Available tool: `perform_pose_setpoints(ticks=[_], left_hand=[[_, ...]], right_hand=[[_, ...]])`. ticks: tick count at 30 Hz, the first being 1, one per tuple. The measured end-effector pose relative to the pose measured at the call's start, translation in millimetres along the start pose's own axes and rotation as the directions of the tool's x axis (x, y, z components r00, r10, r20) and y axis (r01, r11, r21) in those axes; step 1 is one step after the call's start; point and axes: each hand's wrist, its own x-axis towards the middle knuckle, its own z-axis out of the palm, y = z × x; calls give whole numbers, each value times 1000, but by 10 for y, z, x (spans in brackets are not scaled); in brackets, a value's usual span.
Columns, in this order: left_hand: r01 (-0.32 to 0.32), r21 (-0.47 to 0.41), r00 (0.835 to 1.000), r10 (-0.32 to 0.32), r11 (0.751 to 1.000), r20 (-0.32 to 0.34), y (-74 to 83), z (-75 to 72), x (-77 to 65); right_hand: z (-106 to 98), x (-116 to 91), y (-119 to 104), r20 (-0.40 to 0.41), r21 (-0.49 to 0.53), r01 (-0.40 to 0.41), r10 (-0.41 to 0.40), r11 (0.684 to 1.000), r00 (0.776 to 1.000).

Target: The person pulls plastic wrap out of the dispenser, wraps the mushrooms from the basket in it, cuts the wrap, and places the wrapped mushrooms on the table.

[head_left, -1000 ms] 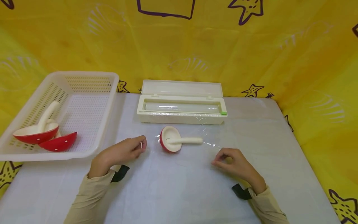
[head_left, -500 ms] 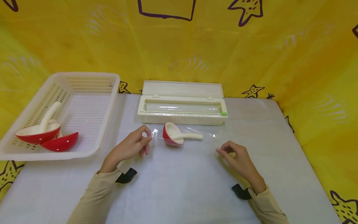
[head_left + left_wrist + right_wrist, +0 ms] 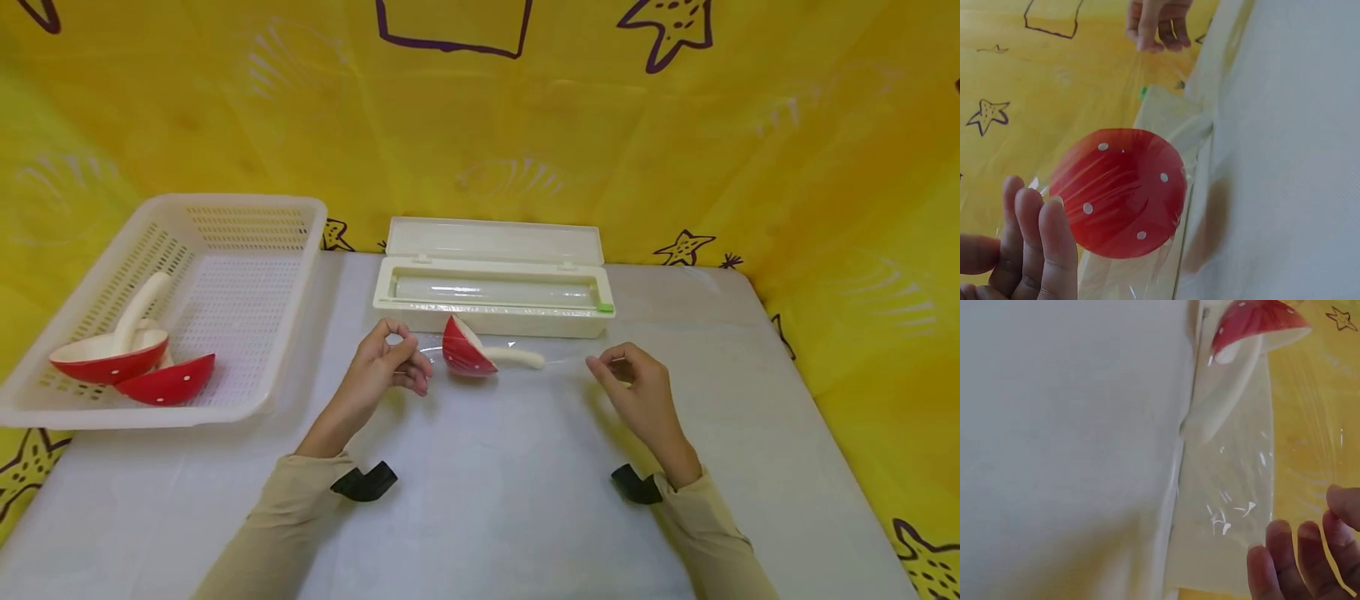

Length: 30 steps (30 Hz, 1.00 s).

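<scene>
A red ceramic ladle (image 3: pixel 467 348) with white dots, a pale inside and a white handle lies tilted in clear cling film (image 3: pixel 433 342), just in front of the film box (image 3: pixel 491 322). My left hand (image 3: pixel 378 367) pinches the film's left edge between thumb and forefinger, beside the ladle's bowl. On the handle's side, my right hand (image 3: pixel 643 392) pinches the other edge of the film. Creased film runs over the red underside of the bowl in the left wrist view, where the left fingers (image 3: pixel 1030 219) are spread beside it.
The film box has its lid (image 3: pixel 495 240) up, with a film roll (image 3: pixel 491 290) inside. At the left, a white plastic basket (image 3: pixel 288 333) holds two similar ladles, one ladle (image 3: pixel 108 360) overlapping the other ladle (image 3: pixel 172 382). A yellow patterned cloth (image 3: pixel 465 108) hangs behind the table.
Both hands have moved toward the box, the left also rightward, drawing the film up. The ladle has tipped so its red underside faces the front, and has shifted toward the box.
</scene>
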Motion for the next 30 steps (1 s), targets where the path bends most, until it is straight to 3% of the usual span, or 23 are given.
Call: perform_pose_setpoints(ticks=[7,15,23,27,30], left_hand=[[-15,-92,995,6,996,-97,-4,103,137],[-40,-150,982,11,988,-189,-19,231,260],[-63,-159,985,36,985,-169,-86,260,300],[-70,-177,989,46,982,-139,-119,263,309],[-68,-187,991,44,980,-129,-132,272,311]], right_hand=[[98,158,-17,-54,35,-126,128,991,990],[235,314,-78,-73,-14,-154,153,988,986],[283,354,-39,-80,-162,-161,150,974,985],[301,351,-10,-63,-145,-173,165,974,984],[324,352,-1,5,-25,-196,196,980,981]])
